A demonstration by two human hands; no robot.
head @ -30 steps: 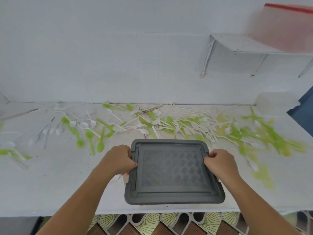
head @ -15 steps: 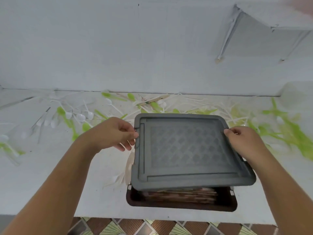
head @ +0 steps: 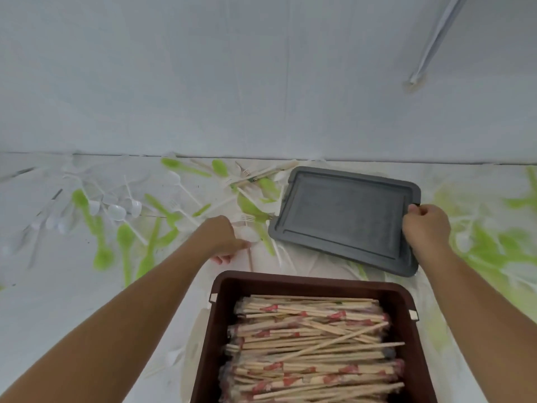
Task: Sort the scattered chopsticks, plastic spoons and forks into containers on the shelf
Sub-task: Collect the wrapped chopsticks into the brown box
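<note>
Loose chopstick: just beyond brown bin far-left corner, long axis toward bin; left hand at its far end, grip unclear. Right hand clamps grey lid.

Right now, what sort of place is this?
Likely a staged sorting bench: plastic spoons and forks scattered over a white counter, a brown bin full of wrapped chopsticks.

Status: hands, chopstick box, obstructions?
Right hand grips grey lid, over scattered cutlery. Left hand at loose chopstick, grip unclear. Brown box open, full of chopsticks.
</note>
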